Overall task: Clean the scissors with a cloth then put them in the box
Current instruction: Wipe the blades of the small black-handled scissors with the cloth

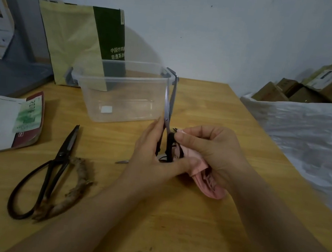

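Small scissors (167, 118) upright; pink cloth (206, 179) at handle; clear box (122, 99) behind.

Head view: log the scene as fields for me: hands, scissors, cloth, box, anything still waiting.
left hand: grips the silver scissors by the black handles
silver scissors: upright, blades up and slightly apart, in front of the clear box
right hand: pinches the pink cloth against a handle
clear box: open, no scissors inside
black scissors: flat on the table, left of the hands, untouched

bag (77, 43) grn/yel, back-L | packet (29, 117) L edge | cartons (303, 88) in white sack (307, 126), R
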Available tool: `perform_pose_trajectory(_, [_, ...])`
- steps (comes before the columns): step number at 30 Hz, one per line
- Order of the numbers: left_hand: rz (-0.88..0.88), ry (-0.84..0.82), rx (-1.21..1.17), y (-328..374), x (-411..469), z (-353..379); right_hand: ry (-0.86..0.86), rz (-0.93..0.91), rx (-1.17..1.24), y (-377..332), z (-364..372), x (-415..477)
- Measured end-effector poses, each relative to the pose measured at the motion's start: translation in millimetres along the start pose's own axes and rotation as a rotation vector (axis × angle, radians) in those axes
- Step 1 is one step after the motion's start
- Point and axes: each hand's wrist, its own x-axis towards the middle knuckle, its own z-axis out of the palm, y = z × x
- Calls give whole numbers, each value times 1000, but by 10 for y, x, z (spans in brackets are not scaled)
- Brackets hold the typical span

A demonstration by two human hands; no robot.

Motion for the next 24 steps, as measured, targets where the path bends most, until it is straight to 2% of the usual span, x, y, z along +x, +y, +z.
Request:
perform_pose_trajectory(4, [-92,-10,-326,20,43,-49,-121,-15,91,4,11,-19])
perform_pose_trajectory(5, [-116,-9,-422,44,49,-68,-110,-29,99,2,2,-16])
perform_pose_trajectory(8, [-306,33,-943,84,70,-144,2,-19,154,-21,-49,10])
perform_pose_trajectory(10, [-371,43,-1115,101,79,-188,64,-14,178,-32,-62,9])
perform_pose_trajectory(14, [-419,-3,-1204,93,103,-185,192,-23,226,-12,-61,15])
perform_pose_trajectory(17, [-442,-36,-1239,92,111,-194,240,-130,178,2,-77,53])
perform_pose_trajectory(20, [-455,-80,-1292,91,96,-182,119,-265,39,22,-11,30])
perform_pose_trajectory(22, [-447,-124,-1316,95,80,-173,20,-286,16,33,43,-3])
perform_pose_trajectory(24, [-448,-159,-1307,99,74,-171,22,-253,50,26,55,-12])
